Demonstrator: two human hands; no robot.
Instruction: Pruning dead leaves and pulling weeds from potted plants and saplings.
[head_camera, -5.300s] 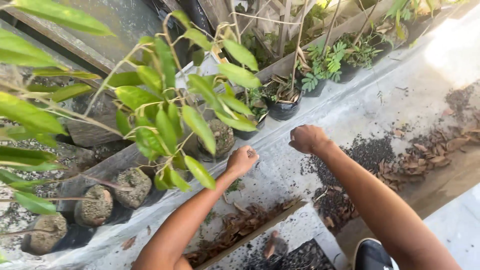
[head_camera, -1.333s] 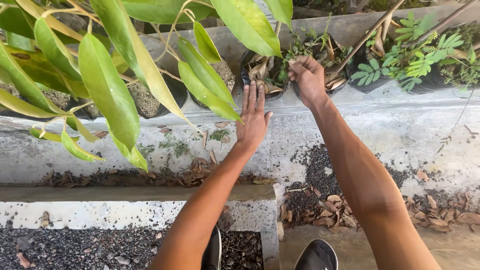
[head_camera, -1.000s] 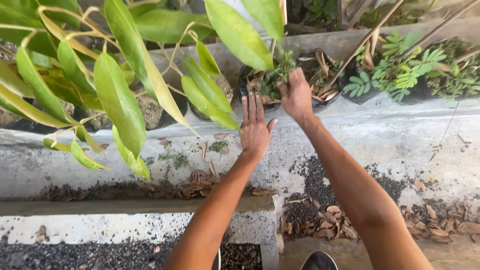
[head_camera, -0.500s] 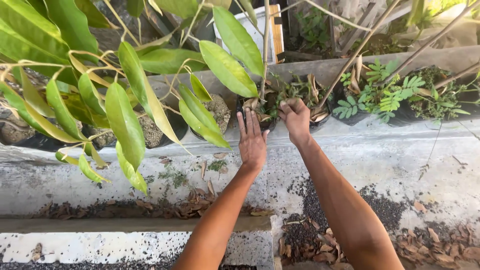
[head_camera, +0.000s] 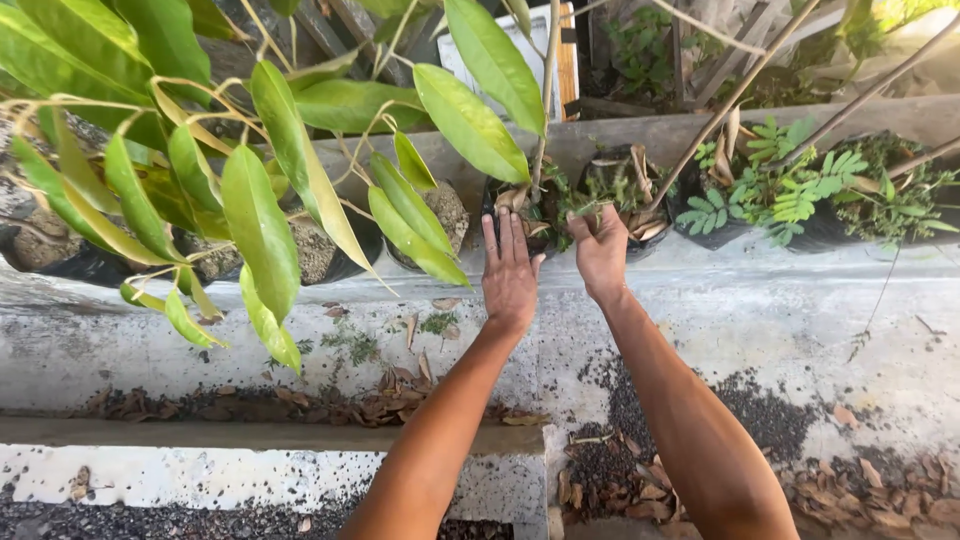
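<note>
My left hand (head_camera: 510, 268) lies flat, fingers straight and together, against the front of a black plastic plant bag (head_camera: 500, 200) filled with soil, dry leaves and a thin stem. My right hand (head_camera: 602, 245) is closed around a small clump of green weeds (head_camera: 590, 198) at the rim between that bag and the neighbouring black bag (head_camera: 640, 195). Both bags stand in a row along a grey concrete ledge (head_camera: 760, 290).
Large green leaves (head_camera: 260, 220) of a sapling hang over the left half. More black bags with ferny plants (head_camera: 790, 195) line the right. Soil-filled bags (head_camera: 310, 250) sit at left. Dry leaves and dark grit (head_camera: 640, 440) lie on the concrete below.
My right hand has come slightly toward me while still gripping the weeds. My left hand stays flat against the bag. The view has shifted a little.
</note>
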